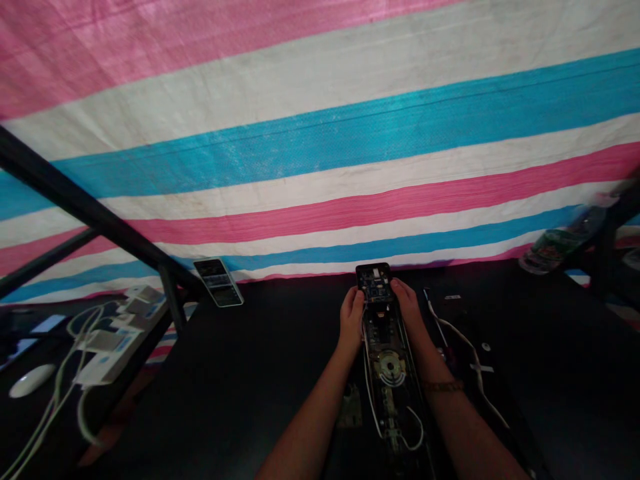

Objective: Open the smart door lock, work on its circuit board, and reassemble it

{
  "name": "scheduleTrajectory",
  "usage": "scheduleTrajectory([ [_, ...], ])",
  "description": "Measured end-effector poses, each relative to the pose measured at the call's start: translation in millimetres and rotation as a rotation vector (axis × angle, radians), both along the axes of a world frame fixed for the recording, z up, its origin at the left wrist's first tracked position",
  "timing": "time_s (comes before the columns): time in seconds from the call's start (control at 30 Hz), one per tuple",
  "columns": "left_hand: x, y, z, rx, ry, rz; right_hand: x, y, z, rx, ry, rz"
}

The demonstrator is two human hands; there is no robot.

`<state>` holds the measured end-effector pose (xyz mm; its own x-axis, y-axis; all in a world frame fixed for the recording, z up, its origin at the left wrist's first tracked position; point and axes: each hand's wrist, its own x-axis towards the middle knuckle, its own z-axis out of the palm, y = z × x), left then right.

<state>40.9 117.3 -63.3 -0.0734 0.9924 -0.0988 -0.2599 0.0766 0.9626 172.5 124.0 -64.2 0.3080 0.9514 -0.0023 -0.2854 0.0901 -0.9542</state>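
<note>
Circuit board point(376, 287), dark and black-edged, sits between the two hands at the far end of a long, opened black casing point(395, 399). Left hand point(353, 311) grips its left side, thumb at the edge; right hand point(406, 301) grips the opposite side the same way. Whether the board is seated or lifted: cannot tell.

Nearer the wearer than both hands, along the casing: a round metallic part point(391, 367), then a looping white wire point(369, 383). Just right of the right hand, a thin-shafted tool point(438, 325) beside a pale cable point(467, 339); a small white disc point(486, 347) farther right. Well right of that hand, a tilted clear bottle point(553, 248), blurred.

Left of the left hand, well apart: a phone point(219, 283), screen lit; farther left, a white power strip point(120, 347) with plugs, and a white mouse point(33, 381).
</note>
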Motion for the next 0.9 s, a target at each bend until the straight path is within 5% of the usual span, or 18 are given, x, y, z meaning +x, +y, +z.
scheduleTrajectory([
  [0.9, -1, 12, -5.4, 0.059, 0.022, -0.058, 1, 4, 0.7, -0.049, -0.08, -0.048],
])
